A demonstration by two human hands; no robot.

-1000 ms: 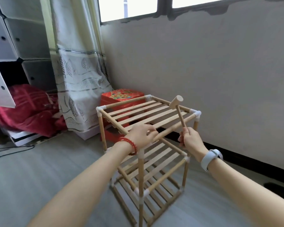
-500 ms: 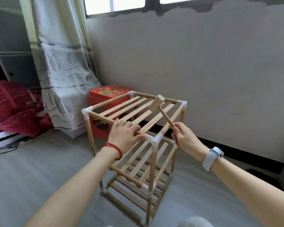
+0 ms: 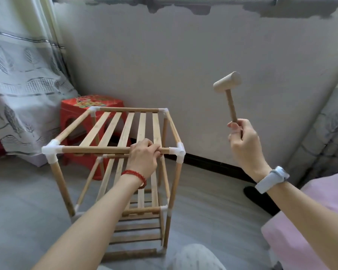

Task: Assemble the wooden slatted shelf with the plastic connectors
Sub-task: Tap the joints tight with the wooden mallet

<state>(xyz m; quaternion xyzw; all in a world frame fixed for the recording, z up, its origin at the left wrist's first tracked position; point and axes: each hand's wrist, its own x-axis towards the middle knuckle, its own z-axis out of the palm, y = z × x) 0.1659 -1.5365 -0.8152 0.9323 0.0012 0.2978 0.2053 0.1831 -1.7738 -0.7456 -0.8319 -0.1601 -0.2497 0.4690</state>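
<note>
Centre frame, our left hand (image 3: 143, 157) grips the pale wooden slatted shelf's (image 3: 113, 151) front rail; right hand (image 3: 242, 141) clasps the raised small wooden mallet (image 3: 227, 84); we should strike the white plastic corner connector (image 3: 179, 152) squarely.

Left hand (image 3: 143, 156) on shelf (image 3: 113, 151), mallet (image 3: 228, 92) aloft

Bare forearms; red bead bracelet (image 3: 135, 177) left, white wristband (image 3: 272, 178) right.

We see a shelf (image 3: 125, 125) of pale, matt wooden slats joined by smooth white plastic connectors (image 3: 179, 151). At upper right, the mallet (image 3: 227, 84) is bare, unvarnished wood. The red stool (image 3: 76, 108) looks like glossy plastic; the curtain (image 3: 18, 84) is patterned cloth.
</note>
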